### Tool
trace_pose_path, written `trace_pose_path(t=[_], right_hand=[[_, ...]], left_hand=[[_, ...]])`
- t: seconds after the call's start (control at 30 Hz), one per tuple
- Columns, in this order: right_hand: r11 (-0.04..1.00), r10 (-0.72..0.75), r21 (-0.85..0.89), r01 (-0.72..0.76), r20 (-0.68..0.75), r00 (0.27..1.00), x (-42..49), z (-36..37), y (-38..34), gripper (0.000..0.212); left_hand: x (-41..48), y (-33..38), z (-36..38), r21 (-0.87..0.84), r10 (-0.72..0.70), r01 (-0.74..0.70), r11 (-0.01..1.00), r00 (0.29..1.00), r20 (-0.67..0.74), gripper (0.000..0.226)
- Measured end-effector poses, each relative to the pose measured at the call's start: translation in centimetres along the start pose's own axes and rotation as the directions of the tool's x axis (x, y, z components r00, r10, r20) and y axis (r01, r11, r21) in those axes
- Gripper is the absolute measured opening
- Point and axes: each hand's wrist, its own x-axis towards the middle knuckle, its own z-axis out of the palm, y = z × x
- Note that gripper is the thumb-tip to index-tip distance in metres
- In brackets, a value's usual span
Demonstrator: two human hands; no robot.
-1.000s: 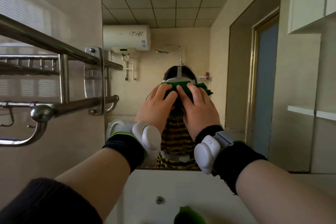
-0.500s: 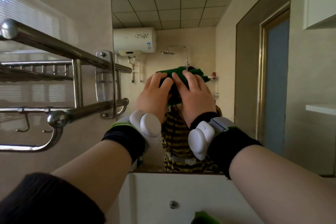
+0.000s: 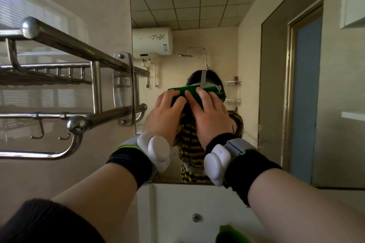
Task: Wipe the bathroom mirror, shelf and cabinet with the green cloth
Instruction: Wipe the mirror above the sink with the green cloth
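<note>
Lowered, green cloth (image 3: 209,89) lies horizontal under left hand (image 3: 164,117) and right hand (image 3: 212,119).

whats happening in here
A person is cleaning the bathroom mirror. The left hand and right hand sit side by side, fingers fairly straight, pressing a folded green cloth against the glass around mid-height. A steel towel rack is on the wall to the left, and a white cabinet is below the mirror.
</note>
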Motion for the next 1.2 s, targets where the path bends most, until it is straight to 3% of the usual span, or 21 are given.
trace_pose_path(t=[0.27,0.53,0.77,1.2], right_hand=[[1.000,-0.030,-0.001,0.030,0.025,0.999,2.8,-0.5,-1.1,0.067],[0.999,-0.021,0.022,0.022,-0.046,0.999,3.3,0.4,-1.6,0.064],[0.999,-0.023,0.030,0.026,-0.085,0.996,2.4,0.9,-2.5,0.061],[0.993,-0.114,-0.009,0.114,0.007,0.993,1.4,1.6,-3.7,0.061]], left_hand=[[1.5,-1.8,-0.9,0.059,-0.029,0.030,0.998,0.999,-0.031,0.041],[1.2,-1.9,-0.7,0.015,-0.065,0.067,0.998,0.993,-0.101,0.039],[0.0,-2.8,-0.2,0.015,-0.046,0.047,0.999,0.996,-0.073,0.051],[-2.1,-4.7,-0.3,0.038,-0.027,0.030,0.999,0.998,-0.065,0.047]])
